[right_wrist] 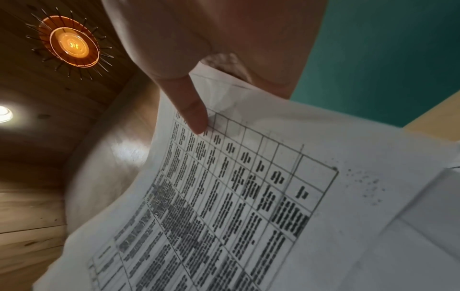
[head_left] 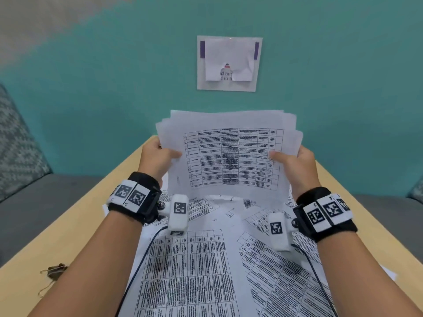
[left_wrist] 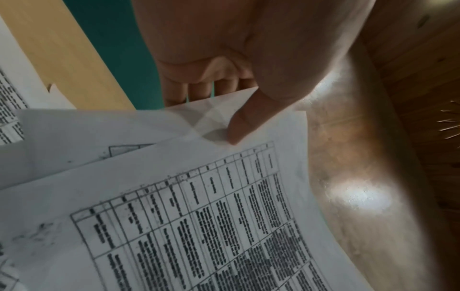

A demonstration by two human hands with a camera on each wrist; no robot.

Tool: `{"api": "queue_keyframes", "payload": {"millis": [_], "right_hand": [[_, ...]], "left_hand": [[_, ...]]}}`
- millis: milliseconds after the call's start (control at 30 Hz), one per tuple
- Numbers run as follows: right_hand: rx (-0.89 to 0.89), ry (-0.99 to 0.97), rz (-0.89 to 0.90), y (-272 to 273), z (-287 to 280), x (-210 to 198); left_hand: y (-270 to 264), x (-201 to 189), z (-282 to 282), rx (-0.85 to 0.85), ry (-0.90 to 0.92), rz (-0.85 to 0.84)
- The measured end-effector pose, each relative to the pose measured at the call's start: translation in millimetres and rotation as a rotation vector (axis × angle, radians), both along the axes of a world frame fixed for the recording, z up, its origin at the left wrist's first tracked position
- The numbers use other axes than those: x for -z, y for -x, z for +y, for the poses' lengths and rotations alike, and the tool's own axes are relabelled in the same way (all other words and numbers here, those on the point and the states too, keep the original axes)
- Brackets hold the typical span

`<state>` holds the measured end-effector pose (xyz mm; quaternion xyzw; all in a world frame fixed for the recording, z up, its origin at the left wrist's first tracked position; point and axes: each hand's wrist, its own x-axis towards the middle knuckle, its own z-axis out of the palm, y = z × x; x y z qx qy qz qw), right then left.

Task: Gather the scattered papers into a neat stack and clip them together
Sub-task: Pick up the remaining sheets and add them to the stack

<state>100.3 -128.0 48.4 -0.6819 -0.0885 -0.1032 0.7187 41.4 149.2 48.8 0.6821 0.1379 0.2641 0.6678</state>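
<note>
I hold a bundle of printed sheets [head_left: 231,154] upright above the wooden table [head_left: 75,225], its edges fanned and uneven. My left hand [head_left: 158,156] pinches the bundle's left edge, thumb on the front [left_wrist: 239,126] and fingers behind. My right hand [head_left: 295,161] pinches the right edge the same way, its thumb [right_wrist: 191,112] on the printed table. The sheets [left_wrist: 199,216] [right_wrist: 248,196] fill both wrist views. Several more printed papers [head_left: 206,259] lie scattered flat on the table under my forearms. A binder clip [head_left: 56,269] lies on the table near the left edge.
A teal wall [head_left: 114,88] stands right behind the table, with a paper notice [head_left: 229,62] taped to it. A grey sofa [head_left: 34,191] sits to the left of the table. Thin black cables [head_left: 142,259] run from my wrist cameras across the loose papers.
</note>
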Motion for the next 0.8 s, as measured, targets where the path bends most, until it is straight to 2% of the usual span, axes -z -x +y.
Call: {"api": "queue_keyframes", "payload": {"millis": [167,300,367,467,533,633,700,800], "right_hand": [[-0.024,0.030,0.057,1.4,1.7,7.9],[0.037,0.022,0.013,3.5,3.4,1.1],[0.106,-0.022,0.009,3.8,3.9,-3.1],[0.138,-0.181,0.081,8.3,4.8,-10.6],[0.124,-0.258,0.162,12.1,5.6,-14.6],[0.073,-0.314,0.292,15.6,12.7,-13.3],[0.007,-0.348,0.363,22.1,23.6,-12.4],[-0.084,-0.451,0.421,26.7,35.2,-7.0]], "left_hand": [[-0.4,7.2,-1.2,0.016,-0.018,0.059],[-1.4,-1.2,-1.5,-0.034,0.008,-0.023],[-2.9,-4.7,-1.4,-0.095,0.010,-0.044],[-4.5,-5.7,-4.9,-0.172,-0.016,0.009],[-2.9,-8.2,-12.9,-0.132,0.100,0.061],[0.7,-9.0,-29.4,0.069,0.329,0.145],[0.2,-6.3,-37.0,0.159,0.445,0.111],[-1.3,-5.8,-42.5,0.062,0.490,-0.025]]}}
